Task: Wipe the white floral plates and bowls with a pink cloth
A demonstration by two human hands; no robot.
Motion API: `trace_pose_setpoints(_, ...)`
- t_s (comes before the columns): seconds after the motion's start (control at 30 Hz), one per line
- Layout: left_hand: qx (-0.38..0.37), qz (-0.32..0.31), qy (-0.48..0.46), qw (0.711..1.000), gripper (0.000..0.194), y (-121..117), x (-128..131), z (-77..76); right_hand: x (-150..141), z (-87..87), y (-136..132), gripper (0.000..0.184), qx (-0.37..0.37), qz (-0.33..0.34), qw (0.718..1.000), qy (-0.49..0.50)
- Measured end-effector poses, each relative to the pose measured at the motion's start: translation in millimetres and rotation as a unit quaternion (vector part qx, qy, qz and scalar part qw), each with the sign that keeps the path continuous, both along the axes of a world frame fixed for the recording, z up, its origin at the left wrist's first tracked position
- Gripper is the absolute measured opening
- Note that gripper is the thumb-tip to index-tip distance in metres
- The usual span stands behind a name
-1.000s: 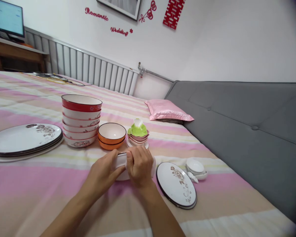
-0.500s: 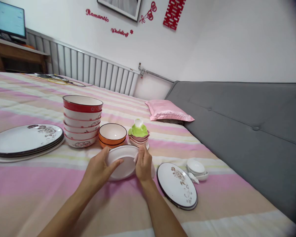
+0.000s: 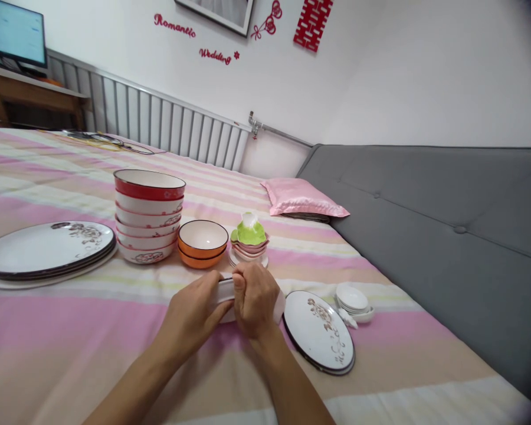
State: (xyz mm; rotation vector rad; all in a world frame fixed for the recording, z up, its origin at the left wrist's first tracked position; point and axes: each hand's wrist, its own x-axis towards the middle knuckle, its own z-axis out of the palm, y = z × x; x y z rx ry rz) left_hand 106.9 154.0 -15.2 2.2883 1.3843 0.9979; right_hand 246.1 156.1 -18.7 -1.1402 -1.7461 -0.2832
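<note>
Both my hands grip a white bowl point(image 3: 225, 291) just above the striped bedspread point(image 3: 71, 336), in front of me. My left hand point(image 3: 194, 313) wraps the bowl's left side, fingers closed round it. My right hand point(image 3: 256, 298) covers its right side with a white cloth point(image 3: 279, 304) pressed against it. Most of the bowl is hidden by my fingers. Just beyond it stand two stacked orange bowls point(image 3: 202, 242) and a small stack of pink dishes with a green one on top point(image 3: 248, 239).
A tall stack of red-and-white bowls point(image 3: 148, 215) and large flowered plates point(image 3: 44, 251) lie to the left. A flowered plate point(image 3: 318, 330) and small white saucers point(image 3: 353, 301) lie to the right. A pink pillow point(image 3: 303, 199) and grey headboard point(image 3: 446, 236) are further right.
Half a second ago the bowl was tilted up with its inside showing; now it is turned down and my hands have closed over it again, the right hand rubbing across.
</note>
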Motion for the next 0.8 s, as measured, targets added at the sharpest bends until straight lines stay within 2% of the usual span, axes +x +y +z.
trace_pose_setpoints(0.27, -0.006, 0.023, -0.032, 0.999, 0.026, 3, 2, -2.3, 4, -8.9, 9, 0.032, -0.011, 0.018, 0.998, 0.061)
trace_pose_setpoints(0.43, -0.008, 0.041, -0.05, 0.998, 0.031, 12, -6, -6.9, 5, -16.8, 18, 0.032, -0.045, 0.033, 0.984, 0.169)
trace_pose_setpoints(0.53, -0.022, 0.061, -0.07, 0.995, 0.034, 17, -13, -8.6, 6, -19.3, 21, 0.033, -0.114, 0.061, 0.963, 0.237)
trace_pose_setpoints(0.63, -0.034, 0.08, -0.082, 0.993, 0.04, 20, -19, -9.4, 8, -18.4, 21, 0.032, -0.194, 0.145, 0.927, 0.286)
trace_pose_setpoints(0.7, -0.038, 0.085, -0.085, 0.992, 0.041, 21, -21, -9.2, 10, -15.9, 22, 0.029, -0.207, 0.2, 0.899, 0.33)
trace_pose_setpoints(0.8, -0.045, 0.094, -0.091, 0.99, 0.04, 21, -22, -7.8, 13, -12.1, 24, 0.023, -0.186, 0.247, 0.864, 0.397)
